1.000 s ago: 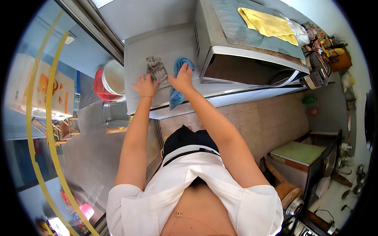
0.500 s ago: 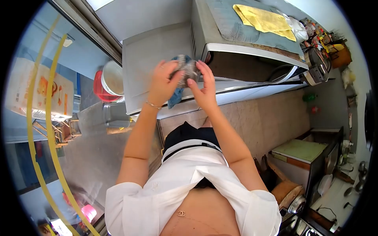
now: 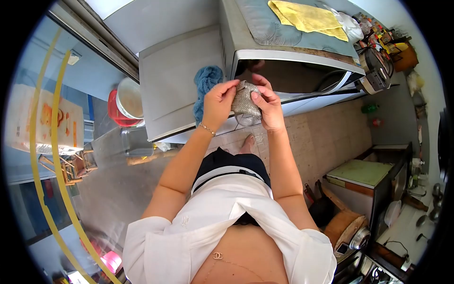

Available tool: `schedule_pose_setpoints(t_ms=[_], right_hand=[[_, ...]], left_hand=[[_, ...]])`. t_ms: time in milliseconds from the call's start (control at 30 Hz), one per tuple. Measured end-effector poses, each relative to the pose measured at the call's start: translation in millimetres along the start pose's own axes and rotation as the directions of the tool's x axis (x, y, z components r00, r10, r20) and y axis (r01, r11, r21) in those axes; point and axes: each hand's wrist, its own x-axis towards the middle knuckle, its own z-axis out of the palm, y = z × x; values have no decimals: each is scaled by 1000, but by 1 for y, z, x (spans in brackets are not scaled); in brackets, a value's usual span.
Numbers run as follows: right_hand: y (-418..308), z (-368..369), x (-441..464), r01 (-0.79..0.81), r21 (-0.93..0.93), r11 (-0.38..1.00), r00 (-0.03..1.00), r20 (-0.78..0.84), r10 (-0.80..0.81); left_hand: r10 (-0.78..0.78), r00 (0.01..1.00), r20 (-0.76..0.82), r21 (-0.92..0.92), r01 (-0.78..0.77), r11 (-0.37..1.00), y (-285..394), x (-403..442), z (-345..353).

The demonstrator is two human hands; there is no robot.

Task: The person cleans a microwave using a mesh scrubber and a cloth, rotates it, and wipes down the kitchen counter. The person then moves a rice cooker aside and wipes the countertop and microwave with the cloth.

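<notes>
A silver-grey mesh cloth (image 3: 245,100), looking like a metallic scouring cloth, is stretched between my hands in front of the dark appliance door. My left hand (image 3: 218,102) pinches its upper left edge between thumb and fingertips. On the other side my right hand (image 3: 270,106) grips it, thumb on the near face and fingers behind. A shiny, partly see-through bit (image 3: 248,119) hangs below the cloth; I cannot make out what it is. Left of my left hand, a crumpled blue cloth (image 3: 207,81) lies on the grey counter top (image 3: 170,75).
The boxy appliance (image 3: 293,71) has a dark glass door and a yellow cloth (image 3: 312,19) on top. White and red basins (image 3: 128,102) stand left of the counter. A wooden round block (image 3: 347,232) and a green-topped cabinet (image 3: 359,170) are at the right.
Both hands have moved right, off the blue cloth, which now lies by itself on the counter. The bunched grey mesh is now spread flatter between my fingers.
</notes>
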Motion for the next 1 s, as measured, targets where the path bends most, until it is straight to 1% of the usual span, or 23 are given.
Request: schedule_pose_setpoints(t_ms=[33,67,167,200,300,333,367,400,433,467,500,533,567,600,700,767,800,867,900,933,967,1000], right_hand=[[0,5,2,52,61,997,998,-32,-50],[6,6,4,69,40,997,995,-68,-66],[12,14,4,134,-105,985,980,-135,-148],[13,16,7,141,-77,987,975,-161,-152],[5,21,16,143,-253,957,948,-243,-206],[3,26,20,182,-295,938,933,-248,-260],[6,26,25,200,-390,899,915,-255,-314],[10,24,30,213,-481,850,894,-256,-369],[14,23,34,222,-567,793,870,-251,-424],[17,22,35,220,-650,727,837,-257,-483],[16,26,36,239,-695,678,805,-249,-539],[16,29,36,253,-737,627,771,-238,-591],[16,32,36,261,-776,575,736,-226,-639],[15,35,35,264,-763,590,735,-238,-635],[8,42,36,212,-639,740,775,-351,-525],[10,45,41,257,-455,852,768,-439,-466],[11,45,43,277,-355,893,768,-477,-428],[10,45,42,264,-260,929,792,-492,-362],[10,45,41,255,-209,944,803,-498,-327],[7,47,40,264,-196,944,803,-498,-328],[9,43,42,243,-280,929,790,-498,-357],[9,44,43,260,-344,902,786,-467,-404]], left_hand=[[-70,997,36,-9,71,997,-4,-1,3],[-46,995,90,54,41,998,-12,-2,5],[-104,991,82,-99,112,989,-17,-1,11],[-263,956,133,-281,291,915,-5,-1,10],[-252,956,150,-289,286,914,-2,6,2],[-176,984,26,-172,178,969,0,8,3],[-79,993,-86,-41,76,996,3,11,5],[33,982,-184,100,-15,995,7,15,7],[196,955,-224,196,-153,969,12,20,6],[358,900,-248,296,-281,913,17,26,3],[509,822,-255,397,-391,830,25,31,0],[461,864,-202,333,-382,862,36,33,1],[471,864,-177,372,-384,845,35,36,2],[478,865,-152,411,-385,826,30,40,3],[479,872,-102,473,-381,795,19,46,5],[467,881,-74,482,-378,791,15,45,5],[459,884,-87,479,-366,798,14,45,5],[444,889,-116,476,-342,810,15,45,7],[467,879,-100,467,-373,802,15,47,7],[488,869,-83,458,-402,793,15,49,6],[509,858,-64,447,-432,784,14,51,5],[534,845,-25,463,-463,755,13,54,3]])
